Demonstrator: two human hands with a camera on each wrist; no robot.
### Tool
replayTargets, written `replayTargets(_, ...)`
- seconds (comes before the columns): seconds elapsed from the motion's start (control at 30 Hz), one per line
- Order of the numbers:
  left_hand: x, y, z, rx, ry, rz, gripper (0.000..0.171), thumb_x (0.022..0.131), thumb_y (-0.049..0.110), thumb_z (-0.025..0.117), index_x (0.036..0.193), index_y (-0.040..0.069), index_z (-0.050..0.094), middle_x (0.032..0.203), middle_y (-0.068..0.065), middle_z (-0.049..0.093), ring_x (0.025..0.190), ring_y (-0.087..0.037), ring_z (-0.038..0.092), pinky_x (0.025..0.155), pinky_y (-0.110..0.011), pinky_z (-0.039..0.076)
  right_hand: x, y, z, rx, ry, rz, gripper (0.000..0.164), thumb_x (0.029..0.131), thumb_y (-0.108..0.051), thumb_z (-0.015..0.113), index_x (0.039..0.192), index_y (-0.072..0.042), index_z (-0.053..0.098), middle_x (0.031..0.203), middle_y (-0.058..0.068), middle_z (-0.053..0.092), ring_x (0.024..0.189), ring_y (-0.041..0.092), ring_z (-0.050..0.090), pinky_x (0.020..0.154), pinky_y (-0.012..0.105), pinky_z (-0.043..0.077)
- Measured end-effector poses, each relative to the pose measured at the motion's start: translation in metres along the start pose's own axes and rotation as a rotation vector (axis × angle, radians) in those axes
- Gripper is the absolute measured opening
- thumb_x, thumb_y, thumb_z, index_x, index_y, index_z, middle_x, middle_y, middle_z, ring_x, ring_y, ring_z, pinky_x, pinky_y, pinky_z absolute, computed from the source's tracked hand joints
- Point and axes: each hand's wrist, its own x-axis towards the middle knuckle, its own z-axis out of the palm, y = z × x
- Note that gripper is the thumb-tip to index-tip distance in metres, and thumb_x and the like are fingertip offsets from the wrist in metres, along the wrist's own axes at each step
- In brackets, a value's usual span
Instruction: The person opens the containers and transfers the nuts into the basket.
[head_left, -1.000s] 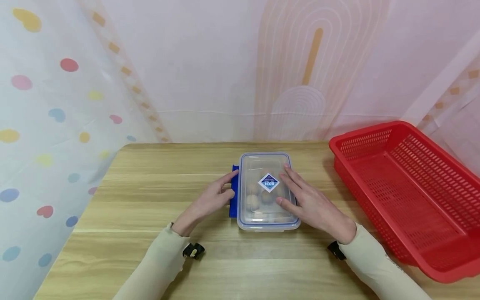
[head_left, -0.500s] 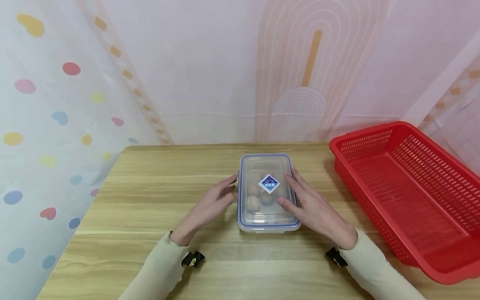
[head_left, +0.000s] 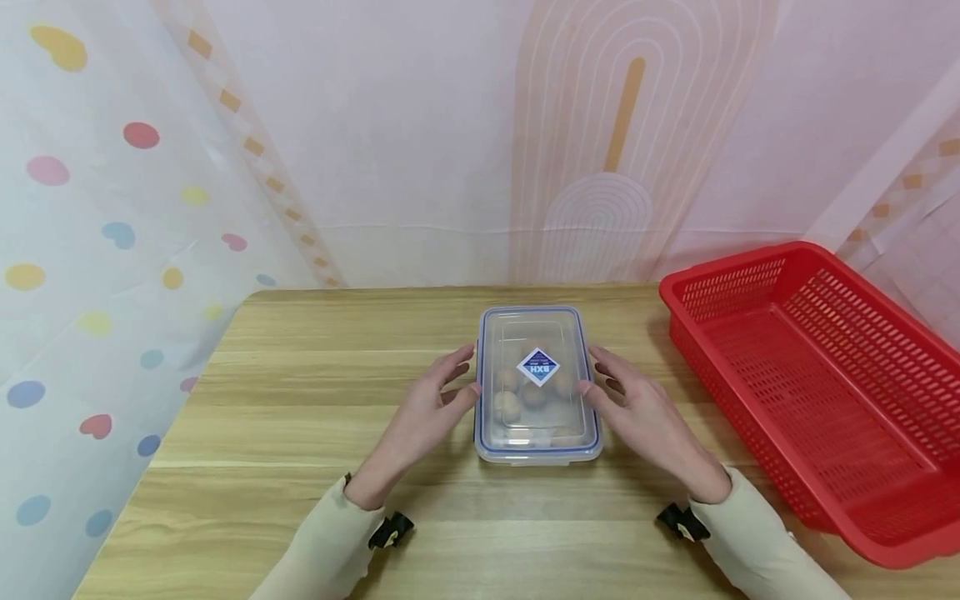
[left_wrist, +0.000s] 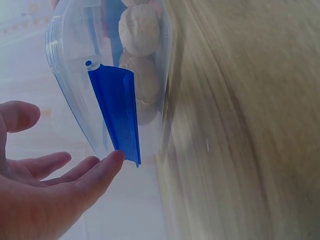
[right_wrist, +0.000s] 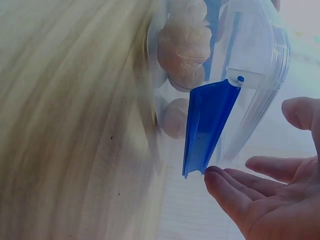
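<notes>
A clear plastic food container (head_left: 540, 323) with a blue-lined lid and a diamond-shaped sticker (head_left: 538, 367) sits upright on the table. Several round, pale brown things (left_wrist: 140, 30) show through its walls. My left hand (head_left: 427, 412) is at its left side, fingers loosely bent, thumb tip by the lid's edge. In the left wrist view, a fingertip meets the lower end of a blue clasp (left_wrist: 116, 110) hanging along that side. My right hand (head_left: 648, 421) mirrors this at the right side, a fingertip at the lower end of the other blue clasp (right_wrist: 209, 125). Neither hand grips anything.
A large red perforated basket (head_left: 806, 400) stands at the right of the wooden table (head_left: 330, 358). Patterned cloth (head_left: 420, 133) hangs behind the table's far edge and along the left. Black straps (head_left: 390, 530) are at both wrists.
The left blue clasp, sticking out sideways a second ago, now hangs down against the container. My right hand has drawn back from the lid's top to the right side. The container has stayed put.
</notes>
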Motion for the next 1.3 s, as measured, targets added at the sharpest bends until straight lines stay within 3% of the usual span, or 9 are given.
replayTargets(0.13,-0.001,0.001,0.002,0.0,0.015,-0.006,0.059,0.102,0.011,0.062,0.157,0.0,0.041,0.158,-0.02,0.043,0.14,-0.039,0.049,0.106,-0.046,0.052,0.0,-0.001,0.0,0.019,0.002,0.03,0.066,0.103,-0.033,0.066,0.155,0.001,0.044,0.155,0.023,0.048,0.13,0.041,0.059,0.103,0.052,0.052)
replayTargets(0.37,0.003,0.0,0.004,0.014,-0.015,-0.013,0.057,0.099,0.008,0.065,0.153,-0.003,0.046,0.153,-0.02,0.05,0.133,-0.036,0.057,0.104,-0.043,0.054,0.0,-0.002,0.0,0.034,-0.005,0.061,0.062,0.102,-0.027,0.068,0.153,0.003,0.046,0.147,0.023,0.056,0.125,0.038,0.064,0.101,0.05,0.053)
replayTargets(0.7,0.004,-0.002,0.008,-0.041,0.003,-0.033,0.054,0.097,0.001,0.067,0.148,-0.005,0.052,0.139,-0.028,0.06,0.119,-0.039,0.067,0.096,-0.037,0.058,0.001,-0.006,0.002,0.023,-0.001,0.063,0.058,0.101,-0.021,0.069,0.151,0.002,0.051,0.144,0.023,0.059,0.121,0.037,0.066,0.098,0.049,0.055)
replayTargets(1.07,0.003,0.001,0.01,0.022,0.047,-0.033,0.051,0.095,0.002,0.069,0.144,-0.004,0.058,0.128,-0.027,0.067,0.108,-0.036,0.072,0.091,-0.039,0.06,0.001,-0.008,0.002,0.025,0.008,0.083,0.058,0.101,-0.021,0.069,0.15,0.003,0.051,0.143,0.025,0.059,0.119,0.04,0.067,0.095,0.049,0.057)
replayTargets(1.3,0.002,0.005,0.009,0.041,0.049,-0.036,0.052,0.095,0.002,0.069,0.146,-0.002,0.057,0.129,-0.026,0.067,0.109,-0.036,0.072,0.093,-0.041,0.06,-0.002,-0.011,-0.002,0.018,0.036,0.042,0.057,0.101,-0.022,0.07,0.148,0.004,0.053,0.137,0.025,0.064,0.115,0.039,0.069,0.093,0.049,0.058)
